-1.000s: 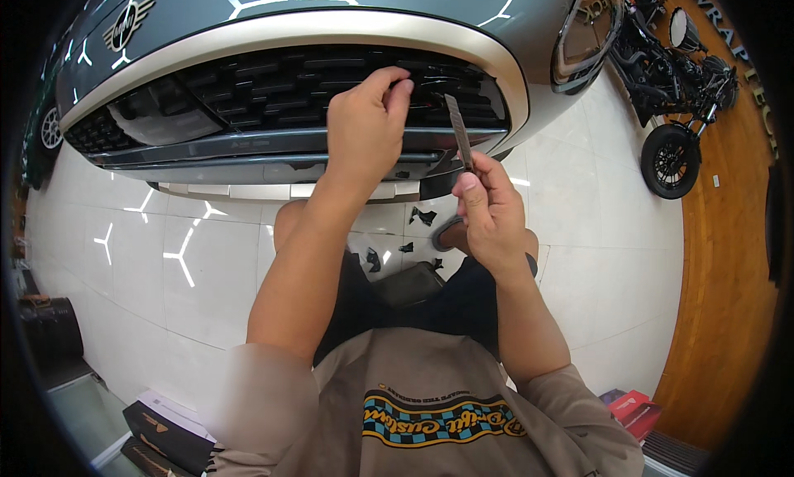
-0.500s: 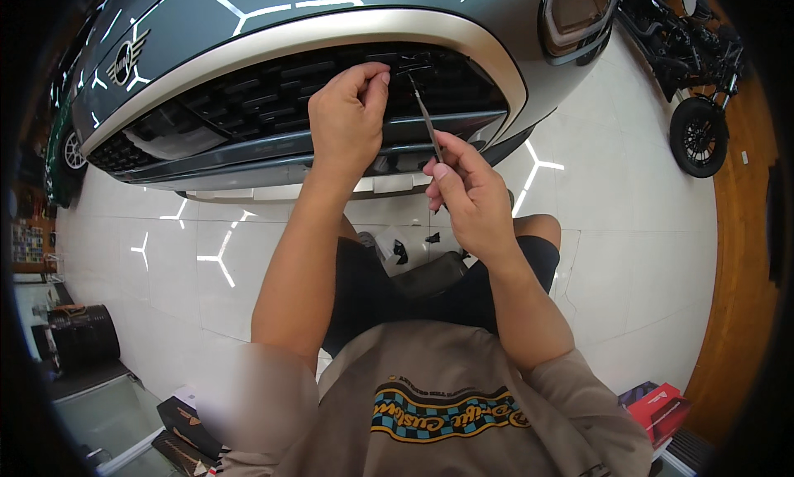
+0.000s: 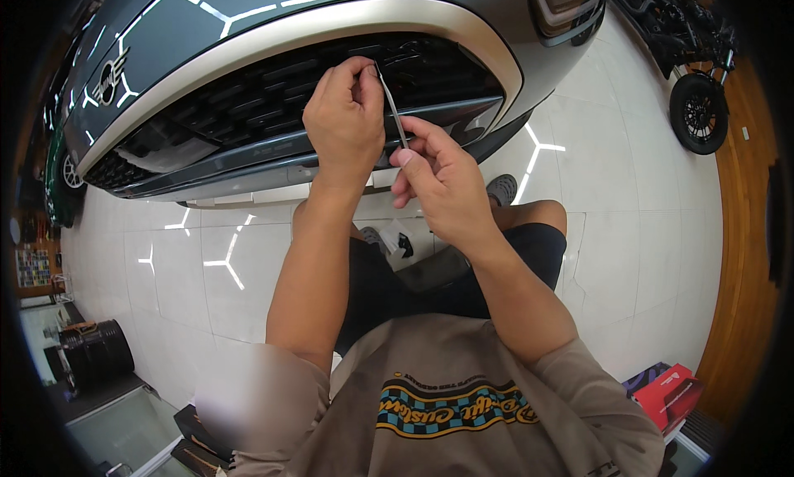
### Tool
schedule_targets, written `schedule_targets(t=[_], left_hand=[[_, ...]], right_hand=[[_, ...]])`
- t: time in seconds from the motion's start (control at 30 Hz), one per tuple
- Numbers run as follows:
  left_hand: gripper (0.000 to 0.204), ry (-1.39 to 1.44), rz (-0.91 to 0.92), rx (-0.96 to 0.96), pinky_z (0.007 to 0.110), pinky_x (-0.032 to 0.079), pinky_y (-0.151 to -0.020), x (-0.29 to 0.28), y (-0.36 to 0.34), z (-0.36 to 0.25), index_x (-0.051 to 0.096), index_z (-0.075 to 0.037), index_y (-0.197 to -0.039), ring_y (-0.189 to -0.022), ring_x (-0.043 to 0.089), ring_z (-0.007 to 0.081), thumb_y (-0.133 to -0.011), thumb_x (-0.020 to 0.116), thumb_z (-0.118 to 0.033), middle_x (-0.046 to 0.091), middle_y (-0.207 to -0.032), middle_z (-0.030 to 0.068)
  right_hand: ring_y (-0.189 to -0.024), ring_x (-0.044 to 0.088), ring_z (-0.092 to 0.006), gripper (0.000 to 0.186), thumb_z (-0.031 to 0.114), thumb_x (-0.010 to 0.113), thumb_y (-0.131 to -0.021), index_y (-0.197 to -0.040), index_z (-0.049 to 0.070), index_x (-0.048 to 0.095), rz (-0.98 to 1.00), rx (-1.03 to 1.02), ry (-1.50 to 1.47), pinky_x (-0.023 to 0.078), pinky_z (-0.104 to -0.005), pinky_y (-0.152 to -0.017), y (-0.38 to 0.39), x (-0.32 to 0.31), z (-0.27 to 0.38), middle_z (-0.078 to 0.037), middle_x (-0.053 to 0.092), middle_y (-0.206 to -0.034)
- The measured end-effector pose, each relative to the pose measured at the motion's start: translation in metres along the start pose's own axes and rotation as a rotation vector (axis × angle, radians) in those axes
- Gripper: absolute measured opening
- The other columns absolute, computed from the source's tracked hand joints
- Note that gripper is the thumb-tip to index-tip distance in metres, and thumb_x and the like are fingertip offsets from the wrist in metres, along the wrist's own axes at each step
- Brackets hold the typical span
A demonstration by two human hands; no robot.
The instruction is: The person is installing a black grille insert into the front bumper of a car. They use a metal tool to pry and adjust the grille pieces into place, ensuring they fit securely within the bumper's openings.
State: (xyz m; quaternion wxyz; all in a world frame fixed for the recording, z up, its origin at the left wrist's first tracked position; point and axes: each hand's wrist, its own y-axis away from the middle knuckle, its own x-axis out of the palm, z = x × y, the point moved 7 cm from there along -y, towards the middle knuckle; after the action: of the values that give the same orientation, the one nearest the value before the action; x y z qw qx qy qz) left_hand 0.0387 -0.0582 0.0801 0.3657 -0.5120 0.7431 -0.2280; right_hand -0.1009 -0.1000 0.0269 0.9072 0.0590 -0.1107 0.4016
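In front of the car's black grille (image 3: 248, 93), my left hand (image 3: 341, 121) is raised with thumb and fingertips pinched together. Whatever lies in that pinch is too small to make out. My right hand (image 3: 447, 179) grips a slim silver pointed tool (image 3: 392, 107) between thumb and fingers. The tool slants up and left, its tip beside my left fingertips. Its exact kind is unclear. Around the grille runs a satin pale-gold trim band (image 3: 364, 16), and below it a grey-blue bumper strip (image 3: 248, 159).
Under my lap sits a dark low stool (image 3: 434, 270), near small black scraps (image 3: 404, 245) on the tiled floor (image 3: 628, 254). A black motorcycle (image 3: 699, 113) stands at far right. Boxes lie behind me, a red one (image 3: 670, 398) on the right. A black drum (image 3: 98, 349) is at left.
My right hand and the tool have moved left, bringing the tip from the grille to my left fingertips. The left hand has shifted slightly left. The view has tilted a little.
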Motion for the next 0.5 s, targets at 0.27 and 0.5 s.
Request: schedule_targets(t=[0.27, 0.5], left_hand=[[0.018, 0.114, 0.238, -0.161, 0.022, 0.044, -0.055, -0.006, -0.009, 0.019, 0.076, -0.001, -0.111, -0.062, 0.055, 0.0046, -0.097, 0.074, -0.013, 0.067, -0.077, 0.0001], [0.017, 0.155, 0.176, -0.139, 0.023, 0.047, -0.062, -0.007, -0.008, 0.017, 0.076, 0.0, -0.107, -0.066, 0.057, 0.0067, -0.096, 0.074, -0.012, 0.069, -0.081, 0.0031]], right_hand=[[-0.08, 0.065, -0.0119, 0.037, 0.009, 0.053, -0.106, -0.142, -0.001, 0.051, -0.011, -0.025, -0.077, 0.057, -0.0269, -0.074, 0.01, 0.013, -0.013, -0.008, 0.064, -0.104], [-0.082, 0.069, -0.0345, 0.025, 0.009, 0.062, -0.099, -0.122, 0.005, 0.068, -0.094, -0.511, 0.795, 0.055, -0.0413, -0.074, 0.005, -0.027, 0.077, -0.016, 0.069, -0.093]])
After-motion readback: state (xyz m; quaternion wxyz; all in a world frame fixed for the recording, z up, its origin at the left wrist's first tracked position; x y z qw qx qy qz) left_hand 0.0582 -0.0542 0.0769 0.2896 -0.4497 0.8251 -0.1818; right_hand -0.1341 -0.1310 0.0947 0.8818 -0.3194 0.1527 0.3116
